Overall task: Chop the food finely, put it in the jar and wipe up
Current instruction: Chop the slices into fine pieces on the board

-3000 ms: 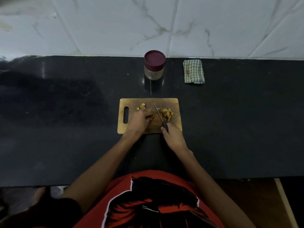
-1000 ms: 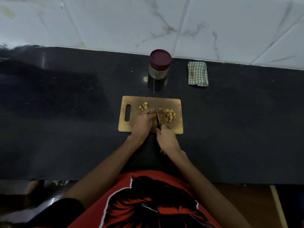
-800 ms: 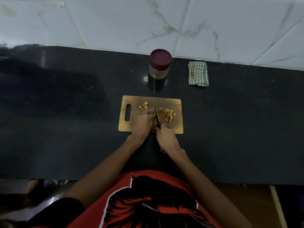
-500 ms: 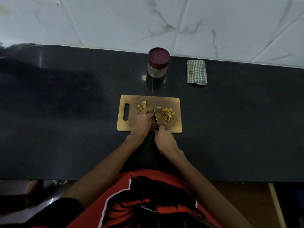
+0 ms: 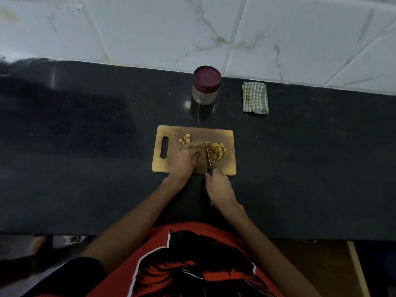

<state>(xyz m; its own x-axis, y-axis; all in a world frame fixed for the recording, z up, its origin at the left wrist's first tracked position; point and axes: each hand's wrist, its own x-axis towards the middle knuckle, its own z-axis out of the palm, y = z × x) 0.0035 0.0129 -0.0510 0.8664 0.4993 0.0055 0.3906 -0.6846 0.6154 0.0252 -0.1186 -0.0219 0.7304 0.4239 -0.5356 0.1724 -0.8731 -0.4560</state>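
A wooden cutting board (image 5: 229,166) lies on the black counter. A pile of chopped yellowish strips (image 5: 217,150) sits on its right half, and a few round slices (image 5: 185,139) lie near its top left. My left hand (image 5: 184,161) rests on the board with fingers curled over a piece that is hidden under them. My right hand (image 5: 218,188) grips the black handle of a knife (image 5: 208,157), whose blade stands just left of the chopped pile. The jar (image 5: 206,85), with its maroon lid on, stands behind the board.
A folded green checked cloth (image 5: 255,97) lies to the right of the jar near the white tiled wall (image 5: 192,26). The counter's front edge runs just in front of my red shirt.
The knife has gone on working beside my left fingers, and the blade now stands slightly further right, against the chopped pile. The camera view shifted a little.
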